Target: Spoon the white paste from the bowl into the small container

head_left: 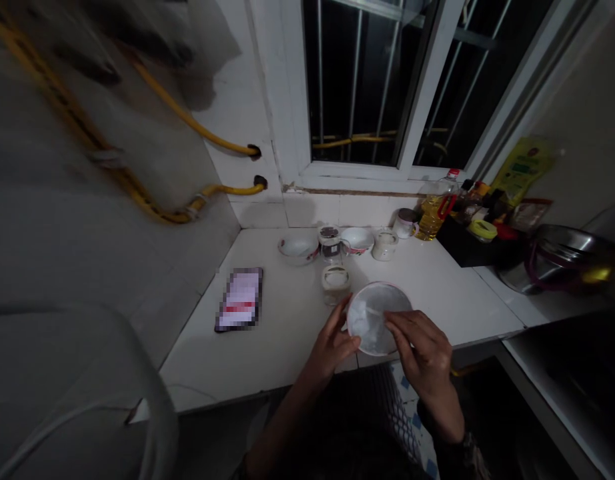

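Observation:
Above the counter's front edge, my left hand grips a round white bowl by its left side, thumb on the rim. The bowl is tilted so its pale inside faces me; whether that paleness is contents or bare surface I cannot tell. My right hand is closed in a pinch over the bowl's right part. A faint light streak runs from those fingertips into the bowl, too unclear to name. Just behind the bowl stands a clear jar with white contents.
Two patterned bowls, a dark-labelled jar and another glass jar stand along the back. A phone lies left. Rightward are an oil bottle, a black condiment box and a metal pot.

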The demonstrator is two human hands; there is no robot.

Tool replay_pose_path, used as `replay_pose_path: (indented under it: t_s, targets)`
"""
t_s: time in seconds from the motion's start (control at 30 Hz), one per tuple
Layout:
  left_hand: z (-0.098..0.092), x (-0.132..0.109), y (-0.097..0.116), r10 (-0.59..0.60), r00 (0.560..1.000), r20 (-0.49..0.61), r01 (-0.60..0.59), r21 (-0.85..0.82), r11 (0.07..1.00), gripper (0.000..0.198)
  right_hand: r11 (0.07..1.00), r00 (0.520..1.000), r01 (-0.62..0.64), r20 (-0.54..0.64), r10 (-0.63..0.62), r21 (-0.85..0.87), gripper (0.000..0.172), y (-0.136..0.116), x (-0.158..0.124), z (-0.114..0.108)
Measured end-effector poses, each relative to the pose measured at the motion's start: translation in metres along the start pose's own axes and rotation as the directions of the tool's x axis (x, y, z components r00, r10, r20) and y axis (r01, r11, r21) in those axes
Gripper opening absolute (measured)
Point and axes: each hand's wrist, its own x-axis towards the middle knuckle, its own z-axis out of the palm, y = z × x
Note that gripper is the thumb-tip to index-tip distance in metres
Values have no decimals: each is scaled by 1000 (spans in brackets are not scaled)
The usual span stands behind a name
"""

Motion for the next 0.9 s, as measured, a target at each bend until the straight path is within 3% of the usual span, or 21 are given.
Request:
replay_pose_path:
  t_s: [0.07,0.17,0.33,0.5,0.63,0.77,0.9]
  targets:
    - [-1,-4,-1,-5,1000,25,5,-18,1000,88,999,995,35,93,-36,7,14,-4,0,-3]
    - [-4,-8,1,7,1000,11,-7,3,1000,88,999,968,-16,250,6,36,18,-7,-2,-11]
    - [-5,-12,13,31,999,19,-32,42,999,88,990,990,-59,138,41,128,18,-12,-4,-13]
    - [-6,-16,20,12,998,56,-14,44,999,88,978,969,-84,245,36,189,18,-18,-3,-18]
    - [-10,-16,21,10,1000,23,-12,65,998,91,976,978,-125,190,91,176,24,-19,-7,-21]
    - [-13,-14,17,28,1000,-10,-27,60,998,89,964,961,-125,270,59,235,24,-15,-14,-17]
    - [-16,-13,15,40,999,-36,-37,73,997,92,963,967,-173,222,126,205,27,-13,-21,-15]
